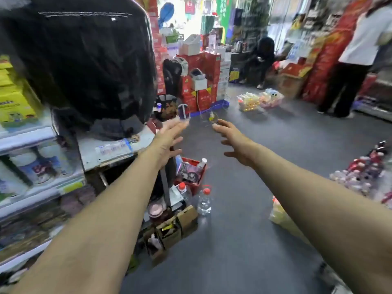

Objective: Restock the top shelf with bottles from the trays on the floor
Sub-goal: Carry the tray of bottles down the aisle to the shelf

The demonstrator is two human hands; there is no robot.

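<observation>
Both hands are out in front with fingers spread and nothing in them: the left hand (pixel 169 137) reaches over the shelf end, the right hand (pixel 235 139) beside it over the grey floor (pixel 244 240), the two apart with a gap between them. Taking the left hand as landmark, below it sits a red crate (pixel 198 177) with a white-capped bottle (pixel 201 164) leaning in it among dark packets, and nearer the camera from the crate two clear red-capped bottles (pixel 204 201) stand on the floor next to open cardboard boxes (pixel 171 230). To the left of the hand is the shelf unit (pixel 42 166), its lower tiers holding white tubs and yellow cartons; a large dark mass, blurred, covers its upper part, so the top shelf itself cannot be made out. Far beyond the hand, past a stack of red cartons (pixel 201 81), trays of bottles (pixel 259 100) rest on the floor, and another batch of shrink-wrapped bottles (pixel 358 177) lies at the right edge. As a judgement, the restocking looks far from finished: plenty of bottles remain on the floor, neither hand carries one, and how much already stands on the top shelf cannot be told.
</observation>
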